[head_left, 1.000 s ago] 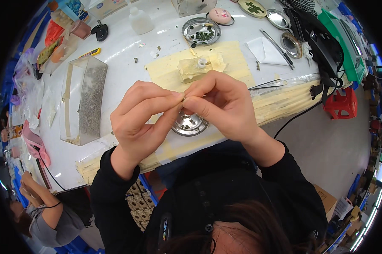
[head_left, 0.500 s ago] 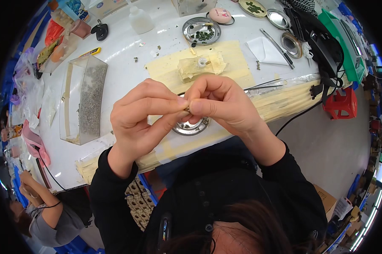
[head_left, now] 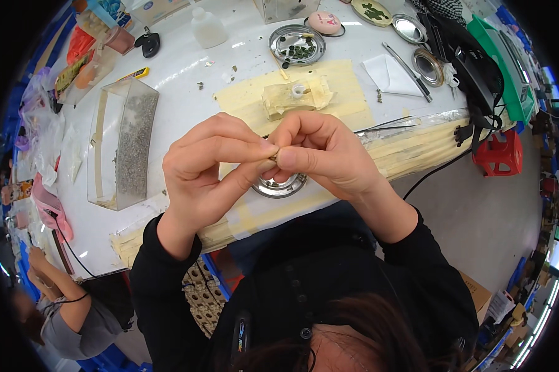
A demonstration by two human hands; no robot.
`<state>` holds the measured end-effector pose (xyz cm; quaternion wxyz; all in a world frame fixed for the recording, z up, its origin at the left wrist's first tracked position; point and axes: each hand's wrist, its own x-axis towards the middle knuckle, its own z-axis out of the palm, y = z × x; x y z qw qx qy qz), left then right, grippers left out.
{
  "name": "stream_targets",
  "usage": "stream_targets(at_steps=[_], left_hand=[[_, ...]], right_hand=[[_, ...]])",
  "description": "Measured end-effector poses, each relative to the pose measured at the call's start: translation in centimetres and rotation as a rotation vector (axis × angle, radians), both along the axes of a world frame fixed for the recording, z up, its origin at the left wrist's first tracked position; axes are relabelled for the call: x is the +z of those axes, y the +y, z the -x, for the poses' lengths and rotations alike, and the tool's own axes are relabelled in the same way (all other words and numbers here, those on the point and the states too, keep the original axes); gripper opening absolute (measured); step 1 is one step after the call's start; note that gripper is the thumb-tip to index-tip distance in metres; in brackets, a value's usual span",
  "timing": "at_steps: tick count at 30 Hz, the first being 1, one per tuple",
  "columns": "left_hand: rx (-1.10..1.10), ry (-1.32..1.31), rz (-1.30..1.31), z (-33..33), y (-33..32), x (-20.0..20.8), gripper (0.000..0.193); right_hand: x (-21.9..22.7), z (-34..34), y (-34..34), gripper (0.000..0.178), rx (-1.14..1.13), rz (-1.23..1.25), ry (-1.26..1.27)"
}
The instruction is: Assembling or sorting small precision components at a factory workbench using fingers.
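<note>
Above a round metal dish (head_left: 281,189), both hands meet with their fingertips close together. My left hand (head_left: 214,162) pinches with thumb and forefinger, and my right hand (head_left: 325,155) pinches against it from the other side. Between the fingertips a tiny brownish-gold piece (head_left: 273,159) just shows; its kind is too small to make out. Small bits lie in the dish, which my hands partly cover. Beyond the hands sits a block wrapped in yellowish tape (head_left: 279,102), with a small white cup (head_left: 299,91) on top.
A metal plate of dark green pieces (head_left: 313,57) stands farther back. To the left is a clear box of grey grains (head_left: 136,136). Tweezers (head_left: 388,126) lie right of my hands, near white paper (head_left: 391,74). Another person (head_left: 75,316) works at the lower left.
Both hands hold nearly the same pinch over the dish, with only a slight shift of the fingers. The view has moved a little.
</note>
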<state>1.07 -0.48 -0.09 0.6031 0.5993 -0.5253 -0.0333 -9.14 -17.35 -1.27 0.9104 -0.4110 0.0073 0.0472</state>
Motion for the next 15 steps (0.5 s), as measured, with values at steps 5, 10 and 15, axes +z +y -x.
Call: stream_targets(at_steps=[5,10,15], left_hand=[[0.192,-0.183,-0.058,0.6,-0.1,0.1,0.022],[0.127,-0.242,-0.033,0.3,0.0,0.4,0.022],[-0.032,0.024,-0.003,0.0,0.1,0.0,0.022]], right_hand=[[-0.5,0.4,0.7,0.01,-0.294,0.382,-0.256],[-0.5,0.0,0.1,0.011,-0.104,0.168,-0.117],[-0.1,0.2,-0.1,0.01,0.028,0.0,-0.007]])
